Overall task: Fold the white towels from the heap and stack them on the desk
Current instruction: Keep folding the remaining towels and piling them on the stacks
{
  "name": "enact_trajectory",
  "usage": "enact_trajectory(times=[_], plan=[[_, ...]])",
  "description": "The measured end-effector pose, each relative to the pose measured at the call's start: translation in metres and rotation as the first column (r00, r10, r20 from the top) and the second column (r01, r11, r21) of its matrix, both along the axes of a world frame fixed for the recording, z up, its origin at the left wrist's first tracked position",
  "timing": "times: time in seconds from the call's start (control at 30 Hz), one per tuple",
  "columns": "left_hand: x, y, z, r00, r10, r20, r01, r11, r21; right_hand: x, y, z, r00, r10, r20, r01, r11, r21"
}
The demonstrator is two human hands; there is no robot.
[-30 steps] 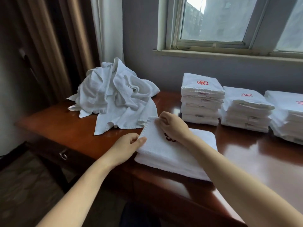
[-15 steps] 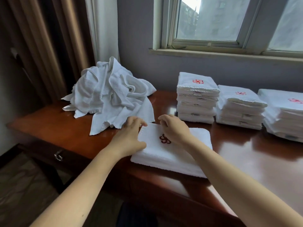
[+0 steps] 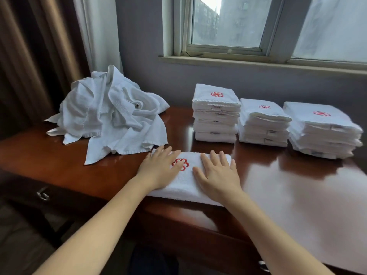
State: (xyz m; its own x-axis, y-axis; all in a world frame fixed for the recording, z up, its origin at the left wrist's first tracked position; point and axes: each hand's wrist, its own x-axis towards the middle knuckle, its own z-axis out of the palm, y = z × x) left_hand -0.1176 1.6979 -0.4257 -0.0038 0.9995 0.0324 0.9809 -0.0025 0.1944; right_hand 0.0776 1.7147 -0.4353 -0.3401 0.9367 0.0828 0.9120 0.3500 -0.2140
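Reddish-brown polished wood makes up the table (image 3: pixel 297 185), glossy enough to mirror the pale light from the window (image 3: pixel 226 20) above it. A grey wall (image 3: pixel 143 80) runs behind, with a light sill (image 3: pixel 258 63) under the glass. A white curtain (image 3: pixel 99 32) hangs at the window's left and a brown curtain (image 3: pixel 35 56) further left again. A metal drawer handle (image 3: pixel 42 195) shows on the table's front at the left. A loose heap (image 3: pixel 111 116) of white towels lies crumpled at the back left of the table, one corner trailing toward the near edge. Three stacks of folded towels stand in a close row at the back right: the left stack (image 3: pixel 215 116) rises highest in view, the middle stack (image 3: pixel 263 124) sits just beside it, and the right stack (image 3: pixel 323 132) comes last. At the near edge, in front of the heap and the left stack, the folded towel (image 3: pixel 188 183) lies flat on the wood, its red flower mark (image 3: pixel 180 164) facing up. Both bare forearms reach in from below. The left hand (image 3: pixel 160 169) lies palm down on the towel's left part, its grip spread, fingers straight and pointing away, fingertips just beside the heap's trailing corner. The right hand (image 3: pixel 218 173) lies palm down on the right part, grip likewise spread flat, thumb out toward the mark, which shows between the two hands.
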Motion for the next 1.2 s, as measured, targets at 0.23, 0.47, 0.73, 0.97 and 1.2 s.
enact_trajectory(times=[0.23, 0.47, 0.73, 0.97, 1.2], plan=[[-0.023, -0.002, 0.000, 0.948, 0.051, 0.314, -0.030, 0.997, -0.069, 0.005, 0.014, 0.003, 0.992, 0.073, -0.103, -0.071, 0.997, 0.025], [-0.005, -0.005, -0.007, 0.923, 0.166, 0.347, -0.171, 0.985, -0.016, 0.023, -0.010, 0.005, 0.903, 0.372, -0.215, -0.281, 0.889, 0.361], [0.050, -0.019, -0.008, 0.905, 0.323, 0.278, -0.300, 0.946, -0.122, 0.040, -0.022, -0.003, 0.963, 0.049, -0.264, -0.047, 0.999, 0.016], [0.064, -0.036, 0.008, 0.966, 0.249, -0.076, -0.249, 0.968, 0.004, 0.079, -0.012, -0.002, 0.991, -0.025, -0.128, 0.008, 0.992, -0.130], [0.056, -0.048, 0.021, 0.955, 0.130, 0.268, -0.092, 0.984, -0.152, 0.104, -0.018, 0.011, 0.920, -0.227, -0.320, 0.183, 0.970, -0.162]])
